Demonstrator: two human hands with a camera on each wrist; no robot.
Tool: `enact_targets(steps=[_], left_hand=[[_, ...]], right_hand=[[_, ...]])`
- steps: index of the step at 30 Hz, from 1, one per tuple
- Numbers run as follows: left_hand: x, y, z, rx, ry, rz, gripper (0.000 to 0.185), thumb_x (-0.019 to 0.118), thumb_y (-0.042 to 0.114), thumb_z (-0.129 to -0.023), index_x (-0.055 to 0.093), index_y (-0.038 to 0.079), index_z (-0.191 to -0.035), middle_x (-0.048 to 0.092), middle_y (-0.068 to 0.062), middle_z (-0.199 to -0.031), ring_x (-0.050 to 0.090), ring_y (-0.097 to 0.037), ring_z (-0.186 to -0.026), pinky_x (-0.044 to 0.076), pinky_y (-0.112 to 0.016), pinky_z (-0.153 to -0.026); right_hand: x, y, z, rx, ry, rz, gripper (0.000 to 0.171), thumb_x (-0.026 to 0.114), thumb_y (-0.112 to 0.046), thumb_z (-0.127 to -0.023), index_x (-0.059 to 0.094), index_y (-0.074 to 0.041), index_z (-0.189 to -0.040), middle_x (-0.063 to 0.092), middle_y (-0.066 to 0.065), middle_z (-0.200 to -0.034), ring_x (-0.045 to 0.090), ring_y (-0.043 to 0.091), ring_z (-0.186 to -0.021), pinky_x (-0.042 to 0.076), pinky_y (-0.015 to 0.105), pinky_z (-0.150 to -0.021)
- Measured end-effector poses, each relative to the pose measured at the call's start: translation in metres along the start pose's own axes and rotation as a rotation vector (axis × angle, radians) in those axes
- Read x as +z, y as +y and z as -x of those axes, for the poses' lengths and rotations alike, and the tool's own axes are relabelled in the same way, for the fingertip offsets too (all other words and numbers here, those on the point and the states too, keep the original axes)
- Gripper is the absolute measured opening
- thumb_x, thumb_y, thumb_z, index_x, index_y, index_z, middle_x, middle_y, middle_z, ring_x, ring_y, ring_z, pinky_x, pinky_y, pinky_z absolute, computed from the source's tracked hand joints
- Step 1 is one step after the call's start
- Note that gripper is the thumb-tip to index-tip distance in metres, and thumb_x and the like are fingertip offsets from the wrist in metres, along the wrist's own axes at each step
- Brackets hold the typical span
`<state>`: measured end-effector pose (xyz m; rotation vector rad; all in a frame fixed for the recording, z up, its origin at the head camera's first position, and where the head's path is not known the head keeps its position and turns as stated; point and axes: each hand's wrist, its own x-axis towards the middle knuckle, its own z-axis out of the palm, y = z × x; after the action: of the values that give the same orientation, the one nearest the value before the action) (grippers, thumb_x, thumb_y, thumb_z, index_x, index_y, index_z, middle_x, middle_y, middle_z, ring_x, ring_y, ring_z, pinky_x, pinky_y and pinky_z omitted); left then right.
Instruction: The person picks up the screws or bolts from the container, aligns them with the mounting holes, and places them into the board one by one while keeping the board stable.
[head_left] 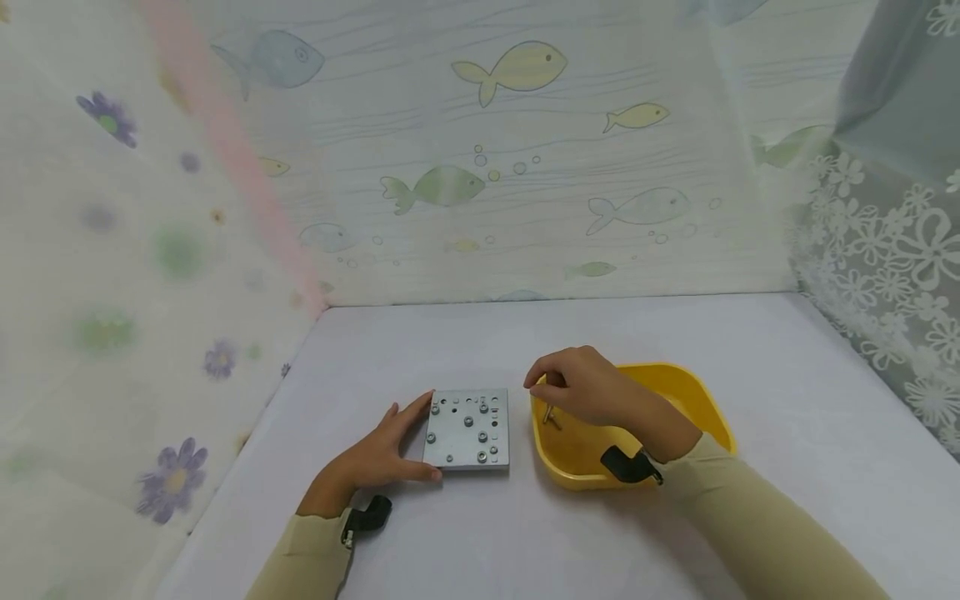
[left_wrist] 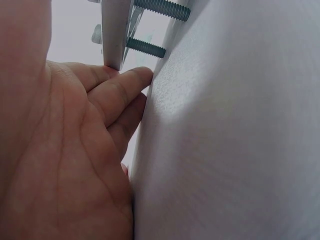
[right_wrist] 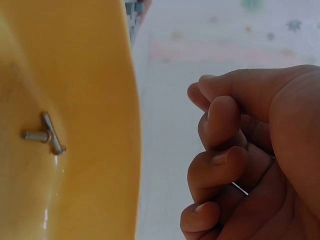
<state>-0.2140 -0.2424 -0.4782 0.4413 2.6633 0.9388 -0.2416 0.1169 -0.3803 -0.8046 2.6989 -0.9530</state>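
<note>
A square metal plate (head_left: pixel 457 450) with holes and several socket-head screws (head_left: pixel 468 422) sits left of the middle of the table. Along its left side rests my left hand (head_left: pixel 378 450), with the thumb at the near corner and a finger at the far one. In the left wrist view, threaded screw ends (left_wrist: pixel 146 47) stick out below the plate, and the fingers look nearly straight. My right hand (head_left: pixel 585 385) is above the left rim of a yellow basin (head_left: pixel 701 400). Its fingers are curled and the thumb meets the index finger; nothing shows between them. Loose screws (right_wrist: pixel 52 135) lie in the basin.
A white cloth covers the table (head_left: pixel 480 533). Printed fish curtains (head_left: pixel 525 208) hang behind it, a flowered sheet (head_left: pixel 112 333) on the left and a lace curtain (head_left: pixel 900 275) on the right. Each wrist wears a small black camera (head_left: pixel 628 465).
</note>
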Motion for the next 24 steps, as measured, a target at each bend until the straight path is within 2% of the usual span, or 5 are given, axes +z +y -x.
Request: enact_targets(steps=[3, 10, 18, 24], left_hand=[[0.000, 0.000, 0.000, 0.001, 0.001, -0.006, 0.127, 0.087, 0.066, -0.067, 0.014, 0.036, -0.167, 0.021, 0.005, -0.173, -0.005, -0.038, -0.162, 0.000, -0.062, -0.129], [-0.001, 0.001, 0.001, -0.004, 0.004, 0.013, 0.126, 0.089, 0.063, -0.067, 0.016, 0.037, -0.166, 0.023, 0.005, -0.173, -0.007, -0.042, -0.161, 0.002, -0.067, -0.127], [-0.001, 0.001, 0.001, 0.007, -0.003, 0.021, 0.126, 0.089, 0.063, -0.067, 0.016, 0.035, -0.167, 0.023, 0.005, -0.173, -0.005, -0.040, -0.161, 0.001, -0.065, -0.128], [0.000, 0.001, 0.001, 0.000, -0.004, 0.023, 0.125, 0.088, 0.064, -0.067, 0.017, 0.038, -0.166, 0.022, 0.005, -0.173, -0.007, -0.040, -0.161, 0.001, -0.066, -0.127]], right_hand=[[-0.001, 0.004, 0.000, 0.004, -0.012, 0.001, 0.013, 0.068, -0.024, -0.100, 0.077, -0.026, -0.108, 0.045, -0.007, -0.059, 0.040, 0.010, -0.053, 0.037, 0.024, -0.055], [-0.003, 0.015, -0.001, 0.022, -0.025, -0.010, 0.011, 0.069, -0.026, -0.100, 0.077, -0.026, -0.107, 0.051, -0.005, -0.063, 0.045, 0.011, -0.057, 0.037, 0.024, -0.054], [-0.003, 0.027, -0.002, 0.031, -0.024, -0.015, 0.011, 0.070, -0.028, -0.099, 0.078, -0.026, -0.107, 0.052, -0.004, -0.064, 0.047, 0.013, -0.058, 0.038, 0.024, -0.054], [-0.003, 0.035, -0.002, 0.043, -0.027, -0.006, 0.015, 0.071, -0.029, -0.099, 0.078, -0.022, -0.110, 0.059, -0.004, -0.068, 0.051, 0.013, -0.062, 0.043, 0.025, -0.056]])
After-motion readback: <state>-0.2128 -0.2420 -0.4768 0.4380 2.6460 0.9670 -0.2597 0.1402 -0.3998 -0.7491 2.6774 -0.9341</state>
